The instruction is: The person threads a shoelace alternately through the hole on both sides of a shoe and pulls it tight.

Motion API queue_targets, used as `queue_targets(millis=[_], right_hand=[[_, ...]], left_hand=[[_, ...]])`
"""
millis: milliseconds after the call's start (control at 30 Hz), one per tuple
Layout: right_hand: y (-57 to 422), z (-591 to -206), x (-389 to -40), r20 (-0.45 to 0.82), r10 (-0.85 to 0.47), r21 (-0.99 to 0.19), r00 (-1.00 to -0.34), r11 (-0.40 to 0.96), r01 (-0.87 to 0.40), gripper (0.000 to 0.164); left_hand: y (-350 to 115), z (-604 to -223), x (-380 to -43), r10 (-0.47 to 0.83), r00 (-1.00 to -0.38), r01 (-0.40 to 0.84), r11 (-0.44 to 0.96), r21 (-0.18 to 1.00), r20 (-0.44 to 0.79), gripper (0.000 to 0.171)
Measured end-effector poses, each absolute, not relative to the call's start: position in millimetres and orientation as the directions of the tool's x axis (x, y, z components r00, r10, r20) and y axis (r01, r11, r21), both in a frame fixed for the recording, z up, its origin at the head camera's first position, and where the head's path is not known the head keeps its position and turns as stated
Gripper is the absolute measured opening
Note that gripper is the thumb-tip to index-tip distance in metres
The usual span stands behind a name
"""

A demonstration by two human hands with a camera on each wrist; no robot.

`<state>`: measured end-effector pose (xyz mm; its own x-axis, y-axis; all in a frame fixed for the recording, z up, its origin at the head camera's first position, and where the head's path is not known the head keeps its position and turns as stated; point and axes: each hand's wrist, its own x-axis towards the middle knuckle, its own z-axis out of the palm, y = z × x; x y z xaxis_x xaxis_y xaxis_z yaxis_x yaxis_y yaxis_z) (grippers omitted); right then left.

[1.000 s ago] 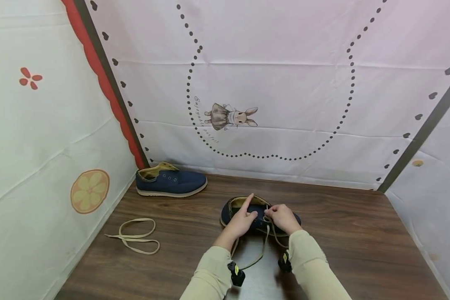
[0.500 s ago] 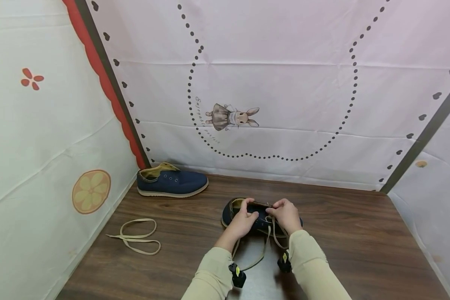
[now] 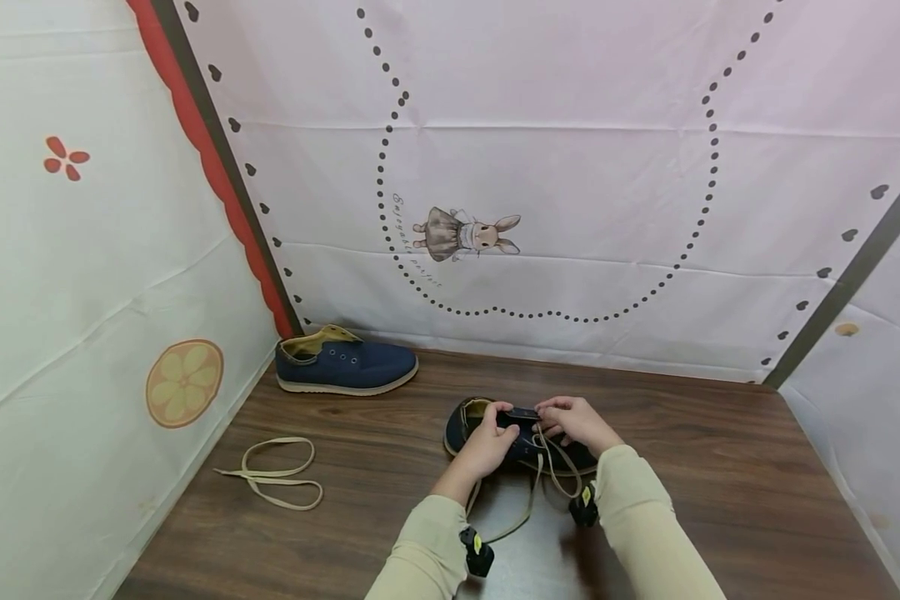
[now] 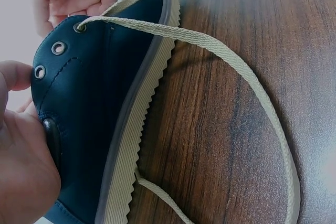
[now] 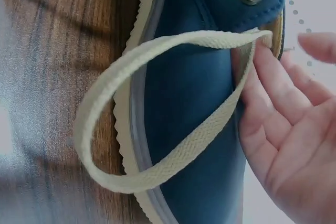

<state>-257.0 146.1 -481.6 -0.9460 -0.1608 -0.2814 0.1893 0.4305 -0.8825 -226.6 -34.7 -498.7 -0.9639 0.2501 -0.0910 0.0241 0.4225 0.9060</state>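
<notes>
A navy lace-up shoe (image 3: 457,431) with a pale sole lies on the wood-grain surface, toe to the right. My left hand (image 3: 486,450) grips its opening, the thumb at the near eyelet flap (image 4: 79,82) in the left wrist view. A beige shoelace (image 4: 236,60) comes out of that flap's front eyelet (image 4: 80,27); the two eyelets behind it have no lace in them. My right hand (image 3: 579,423) is at the far flap, pinching the shoelace, fingertips partly hidden. In the right wrist view a lace loop (image 5: 126,183) hangs over the toe from my right fingers (image 5: 273,87).
A second navy shoe (image 3: 360,367), unlaced, stands at the back left by the wall. Another beige shoelace (image 3: 277,477) lies loosely looped at the left. White printed cloth (image 3: 570,192) walls the surface on three sides. Small black devices are strapped at both wrists.
My left index finger has bent down from pointing up onto the shoe's opening. The right hand has turned and shifted slightly right at the far flap, and the lace loop beneath it shows more.
</notes>
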Motion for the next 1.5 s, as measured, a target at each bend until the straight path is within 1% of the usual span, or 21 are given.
queue_targets(millis=[133, 233, 400, 567, 700, 833, 933, 1133, 1500], right_hand=[[145.8, -484.1, -259.3, -0.217, -0.117, -0.877, -0.969, 0.46, 0.14, 0.021], [145.5, -483.7, -260.6, -0.16, -0.095, -0.883, -0.983, 0.458, 0.099, 0.019], [145.6, -475.1, -262.5, -0.135, -0.07, -0.933, -0.988, 0.343, 0.104, 0.021], [146.4, -461.5, -263.8, -0.074, -0.074, -0.968, -0.994, 0.245, 0.054, 0.023], [146.6, -452.0, -265.4, -0.007, -0.058, -0.969, -0.998, 0.247, -0.008, 0.026], [146.4, -443.9, -266.4, 0.057, -0.03, -0.951, -0.998, 0.303, -0.063, 0.026], [146.0, -438.1, -266.0, 0.089, -0.016, -0.948, -0.996, 0.304, -0.089, 0.026], [145.6, -429.6, -264.0, 0.154, 0.011, -0.961, -0.988, 0.236, -0.147, 0.025], [147.5, -415.5, -263.2, 0.277, -0.005, -0.951, -0.961, 0.14, -0.275, 0.032]], left_hand=[[-34.3, -499.7, -227.5, 0.253, -0.964, 0.029, 0.419, 0.908, -0.086, 0.032], [-33.9, -500.6, -228.2, 0.262, -0.961, 0.026, 0.406, 0.914, -0.089, 0.032], [-32.1, -502.1, -229.7, 0.264, -0.96, 0.015, 0.368, 0.93, -0.089, 0.03], [-30.6, -503.6, -231.4, 0.256, -0.964, 0.041, 0.413, 0.91, -0.073, 0.036], [-30.3, -503.7, -232.3, 0.267, -0.961, 0.048, 0.432, 0.901, -0.077, 0.045], [-30.8, -503.3, -232.2, 0.273, -0.958, 0.038, 0.426, 0.904, -0.088, 0.049], [-31.4, -503.8, -231.7, 0.279, -0.957, 0.045, 0.423, 0.905, -0.083, 0.049], [-32.0, -503.2, -230.3, 0.282, -0.956, 0.042, 0.418, 0.907, -0.085, 0.048], [-31.3, -500.3, -228.6, 0.28, -0.957, 0.051, 0.428, 0.902, -0.079, 0.048]])
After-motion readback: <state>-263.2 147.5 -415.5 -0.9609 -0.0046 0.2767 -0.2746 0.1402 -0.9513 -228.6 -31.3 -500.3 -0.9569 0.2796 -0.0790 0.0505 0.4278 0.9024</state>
